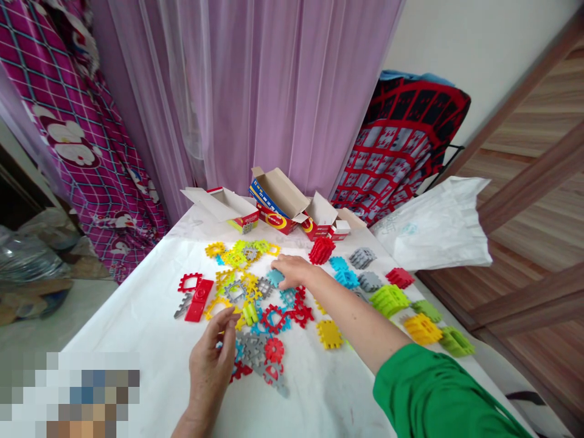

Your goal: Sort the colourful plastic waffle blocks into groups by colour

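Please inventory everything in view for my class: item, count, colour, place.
Loose pieces: many, mixed colours, mid-table
Stacked pieces: several groups, mixed colours, table's right side
Open boxes: at least three, mostly red, far table edge
Bag: one, white, right of boxes
Tablecloth: one, white, under pieces
Curtain: one, lilac, behind table
Patterned drape: one, magenta, far left
Patterned cloth: one, red-black, behind bag
Wooden panels: several, brown, far right
Plastic items: count unclear, clear, left floor
Sleeve: one, green, right arm
Left hand: one, bare, near loose pieces
Right hand: one, bare, at blue piece

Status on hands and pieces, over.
Right hand at blue piece, grip unclear. Left hand half-curled near lime piece. Loose pieces crowd between them.
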{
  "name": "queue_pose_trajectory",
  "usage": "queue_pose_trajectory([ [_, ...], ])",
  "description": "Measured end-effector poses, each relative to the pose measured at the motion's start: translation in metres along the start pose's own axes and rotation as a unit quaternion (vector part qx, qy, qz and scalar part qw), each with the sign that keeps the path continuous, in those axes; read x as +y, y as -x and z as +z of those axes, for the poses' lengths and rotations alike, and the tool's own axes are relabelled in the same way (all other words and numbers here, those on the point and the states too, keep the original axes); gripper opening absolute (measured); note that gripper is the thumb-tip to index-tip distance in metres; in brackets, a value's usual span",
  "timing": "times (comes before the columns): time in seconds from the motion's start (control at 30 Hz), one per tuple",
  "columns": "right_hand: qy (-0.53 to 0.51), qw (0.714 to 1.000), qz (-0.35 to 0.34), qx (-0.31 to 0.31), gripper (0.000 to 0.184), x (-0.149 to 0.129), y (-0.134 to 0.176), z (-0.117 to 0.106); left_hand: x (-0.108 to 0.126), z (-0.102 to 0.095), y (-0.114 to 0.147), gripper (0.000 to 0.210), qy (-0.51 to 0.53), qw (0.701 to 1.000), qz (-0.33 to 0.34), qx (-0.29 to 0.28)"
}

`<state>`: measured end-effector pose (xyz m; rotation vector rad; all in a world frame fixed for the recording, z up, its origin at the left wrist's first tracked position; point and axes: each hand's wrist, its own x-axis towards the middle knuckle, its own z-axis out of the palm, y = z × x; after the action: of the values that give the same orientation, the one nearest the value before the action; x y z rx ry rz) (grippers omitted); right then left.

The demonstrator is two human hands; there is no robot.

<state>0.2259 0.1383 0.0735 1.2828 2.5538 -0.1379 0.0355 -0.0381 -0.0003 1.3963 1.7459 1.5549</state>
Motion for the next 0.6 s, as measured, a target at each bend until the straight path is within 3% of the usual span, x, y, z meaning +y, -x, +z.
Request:
queue_pose_trajectory([
  [0.17, 0.004, 0.994, 0.082, 0.07, 0.055, 0.046, 0.009, -0.027, 0.001, 0.001, 0.0, 0.032, 0.004, 1.0, -0.003, 0.001],
  [0.3, 0.021, 0.99, 0.122, 0.071, 0.053, 0.071, 0.011, -0.04, 0.0, 0.003, 0.001, 0.033, 0.007, 1.0, -0.002, -0.005],
  [0.6, 0.044, 0.99, 0.137, -0.006, 0.054, 0.053, -0.006, -0.002, -0.003, 0.001, 0.002, 0.033, -0.004, 1.0, 0.004, -0.008],
])
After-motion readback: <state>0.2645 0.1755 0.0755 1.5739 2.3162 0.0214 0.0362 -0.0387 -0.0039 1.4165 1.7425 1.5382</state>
